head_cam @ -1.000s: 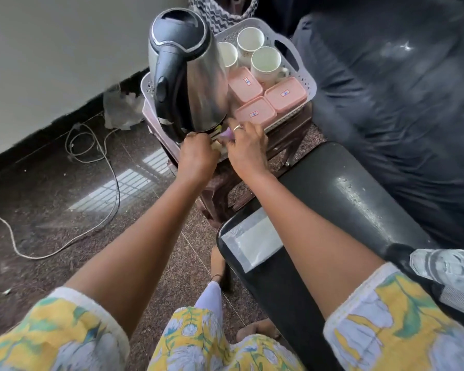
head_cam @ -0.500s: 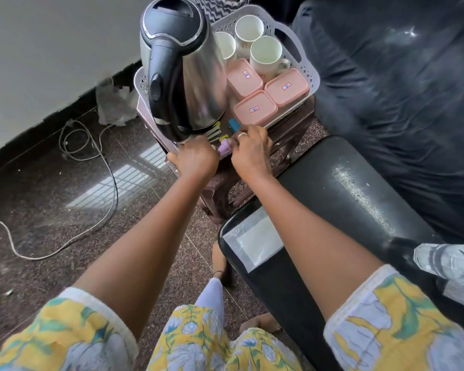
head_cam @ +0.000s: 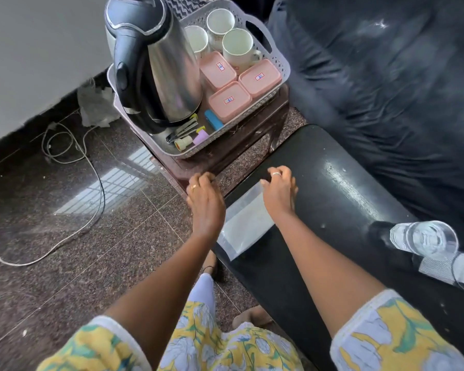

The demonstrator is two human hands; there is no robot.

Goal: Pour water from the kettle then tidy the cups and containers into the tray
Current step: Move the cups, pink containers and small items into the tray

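A steel kettle (head_cam: 158,70) with a black handle stands in the grey plastic tray (head_cam: 281,62) on a small brown stool (head_cam: 241,145). Behind and beside it sit three white cups (head_cam: 237,44) and three pink lidded containers (head_cam: 229,100). Small items, a purple piece (head_cam: 201,136), a blue one (head_cam: 214,119) and a clip, lie at the tray's near end. My left hand (head_cam: 205,199) hovers below the stool's near edge, fingers loosely curled, holding nothing. My right hand (head_cam: 279,191) hangs over the black seat, also holding nothing.
A black padded seat (head_cam: 332,196) with a clear plastic bag (head_cam: 245,223) on it lies to the right. A glass of water (head_cam: 423,239) stands on its right end. A dark sofa (head_cam: 399,89) is behind. White cables (head_cam: 65,151) trail over the floor at left.
Both hands have left the tray's near edge and drawn back toward me, letting go of the small items, which now lie in the tray.
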